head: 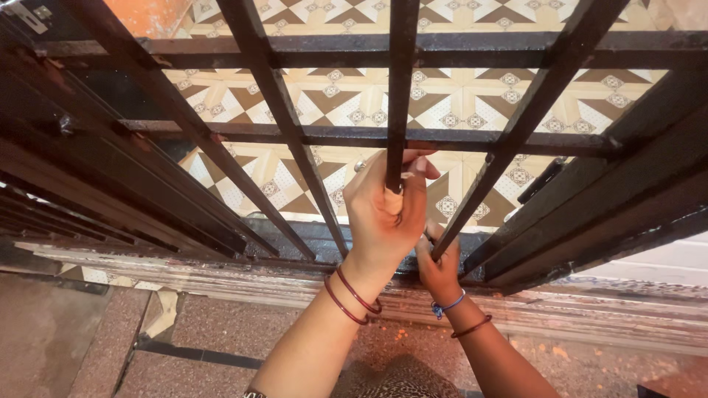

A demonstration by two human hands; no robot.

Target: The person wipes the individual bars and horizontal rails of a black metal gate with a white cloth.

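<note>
Looking through a dark iron gate [295, 136] onto patterned tiles [354, 96]: left hand [383, 210] wraps one bar [398, 96] tightly, right hand [440, 269] clasps the next bar's [509, 147] foot.

bare arms, red bangles [352, 296], blue thread [447, 305].

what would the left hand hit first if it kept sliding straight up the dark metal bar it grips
Likely the dark horizontal crossbar of the metal grille, just above the left hand where its vertical bar crosses it. The bar between looks free, though depth is unclear.
</note>
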